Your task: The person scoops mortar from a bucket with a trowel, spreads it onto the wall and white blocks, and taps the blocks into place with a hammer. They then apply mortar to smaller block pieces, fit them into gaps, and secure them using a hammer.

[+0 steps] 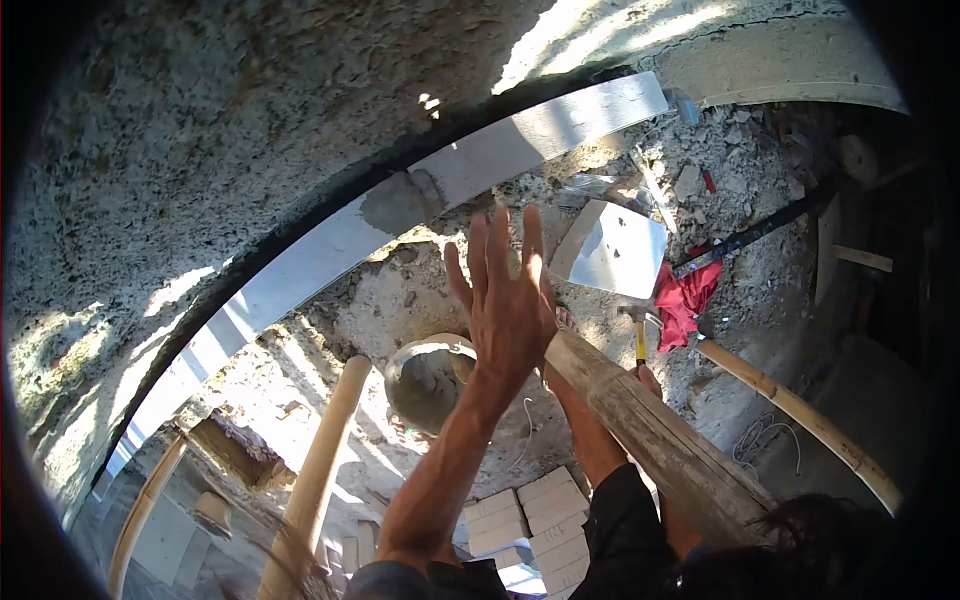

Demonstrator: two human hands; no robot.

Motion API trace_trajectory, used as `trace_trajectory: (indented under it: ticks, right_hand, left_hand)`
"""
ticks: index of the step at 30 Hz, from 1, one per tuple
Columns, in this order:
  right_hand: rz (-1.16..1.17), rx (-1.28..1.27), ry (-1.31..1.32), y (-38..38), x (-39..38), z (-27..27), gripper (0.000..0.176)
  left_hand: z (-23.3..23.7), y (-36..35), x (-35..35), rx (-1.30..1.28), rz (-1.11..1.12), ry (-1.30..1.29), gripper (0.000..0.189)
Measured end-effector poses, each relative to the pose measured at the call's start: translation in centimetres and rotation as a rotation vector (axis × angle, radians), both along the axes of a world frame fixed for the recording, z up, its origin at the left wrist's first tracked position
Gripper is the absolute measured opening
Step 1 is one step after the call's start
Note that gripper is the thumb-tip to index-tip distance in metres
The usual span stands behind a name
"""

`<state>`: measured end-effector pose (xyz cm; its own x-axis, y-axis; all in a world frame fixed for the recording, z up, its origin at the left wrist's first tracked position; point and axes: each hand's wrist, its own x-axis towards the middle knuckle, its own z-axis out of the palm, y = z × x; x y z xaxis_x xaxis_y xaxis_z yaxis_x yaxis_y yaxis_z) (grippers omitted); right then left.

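My left hand [508, 310] is raised in the middle of the view, its fingers spread and nothing held. My right forearm [588, 425] reaches up beside it; the hand is hidden behind my left hand and a thick wooden pole [650, 420], so its fingers cannot be made out. Beyond my fingertips a curved row of pale slabs [290, 265] runs along the rough wall, with a patch of wet grey mortar [400, 203] on it. Below left of my left hand sits a round bucket [425, 385] with grey mortar inside.
A pale tile piece [612, 248], a red cloth [688, 298] and a hammer [640, 335] lie on the rubble to the right. Other poles [318, 470] [800, 415] slope across both sides. Stacked blocks [550, 515] stand at the bottom, near a white cord [770, 430].
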<state>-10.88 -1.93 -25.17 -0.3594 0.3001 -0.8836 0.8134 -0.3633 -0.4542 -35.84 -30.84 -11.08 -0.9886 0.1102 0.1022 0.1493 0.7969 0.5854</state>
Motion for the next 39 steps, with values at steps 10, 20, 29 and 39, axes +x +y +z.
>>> trace_trajectory:
  ticks: [10, 20, 29, 39]
  right_hand:
    - [0.138, -0.041, 0.15, -12.0, -3.4, -7.9, 0.036]
    - [0.154, 0.045, 0.085, -3.4, 1.8, -1.5, 0.043]
    - [0.648, 0.874, 0.245, -7.6, 6.7, -21.8, 0.051]
    - [0.468, 0.59, 0.277, -7.2, 5.2, -21.8, 0.039]
  left_hand:
    - [-0.4, -9.3, 25.5, 0.007, 0.25, -0.574, 0.057]
    - [-3.6, -10.1, 31.4, 0.05, 0.414, -0.887, 0.056]
    - [-4.0, -9.2, 33.1, 0.138, 0.506, -0.965, 0.046]
    - [-6.0, -7.7, 34.4, 0.233, 0.496, -0.985, 0.045]
